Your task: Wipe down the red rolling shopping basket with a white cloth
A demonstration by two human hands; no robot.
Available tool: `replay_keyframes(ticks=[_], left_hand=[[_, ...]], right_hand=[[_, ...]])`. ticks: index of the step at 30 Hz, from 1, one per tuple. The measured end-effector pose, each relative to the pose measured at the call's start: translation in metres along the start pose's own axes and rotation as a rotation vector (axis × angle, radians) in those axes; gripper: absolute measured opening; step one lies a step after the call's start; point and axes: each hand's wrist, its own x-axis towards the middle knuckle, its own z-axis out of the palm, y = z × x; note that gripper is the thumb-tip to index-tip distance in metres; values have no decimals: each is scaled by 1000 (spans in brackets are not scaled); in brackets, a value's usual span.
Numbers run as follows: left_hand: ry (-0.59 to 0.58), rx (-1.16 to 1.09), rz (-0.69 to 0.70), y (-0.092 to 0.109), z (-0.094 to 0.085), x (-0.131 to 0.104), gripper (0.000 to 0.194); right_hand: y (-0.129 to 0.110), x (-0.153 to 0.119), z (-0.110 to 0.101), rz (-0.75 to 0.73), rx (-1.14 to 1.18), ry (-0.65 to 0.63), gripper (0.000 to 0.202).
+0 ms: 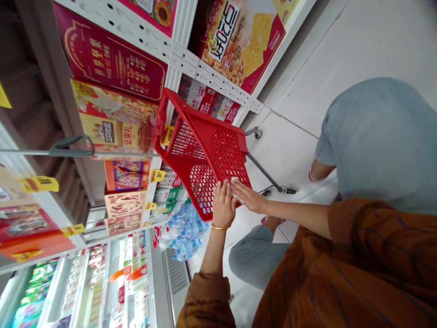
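The red shopping cart (pixel 229 148) stands directly under both hands, its near wall meeting our fingers. We note the left hand (pixel 223 207) flat, fingers straight and together, on the rim. The right hand (pixel 251 198) lies beside it, fingers extended over crumpled white material (pixel 238 198); its palm is hidden, and we cannot tell whether it grips. Most of that material is covered, its kind unclear. The cart's far lower parts are obscured.

Beyond the right hand, we read 好吃点 on a red cracker box (pixel 244 43), cut off by the frame. Farther beyond both hands, a maroon box (pixel 112 54) reads 世界坚果; the adjacent patterned box (pixel 118 120) reads 坚果礼. Small print is illegible. Past the left hand, blue-tinted bottles (pixel 186 232) show no readable label.
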Motion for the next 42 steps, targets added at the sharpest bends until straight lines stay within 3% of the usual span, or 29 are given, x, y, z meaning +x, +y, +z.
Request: replay_keyframes(ticks=[6,12,18,21,25,31,35,38,42], left_hand=[[18,8,-24,0,4,-9,47],[-37,-3,-13,4,-12,-7,53],[0,-64,-81,11,-9,-3,55],[53,-107,-117,13,-1,-2,53],[99,-172,-107,12,4,-4,53],[143,-205,-91,11,6,-3,54],[156,-203,-98,13,7,-1,55],[159,-198,-113,14,7,-1,55],[173,-203,-117,14,8,-3,55]], right_hand=[[20,-22,-3,-64,42,-49,58],[26,-34,-22,-52,-12,-44,47],[26,9,-29,8,-64,5,36],[27,36,-30,135,-40,-28,38],[32,58,-32,220,39,36,38],[39,73,-30,337,154,257,38],[30,80,-18,438,221,405,43],[15,82,-6,490,179,413,43],[8,79,2,459,146,311,57]])
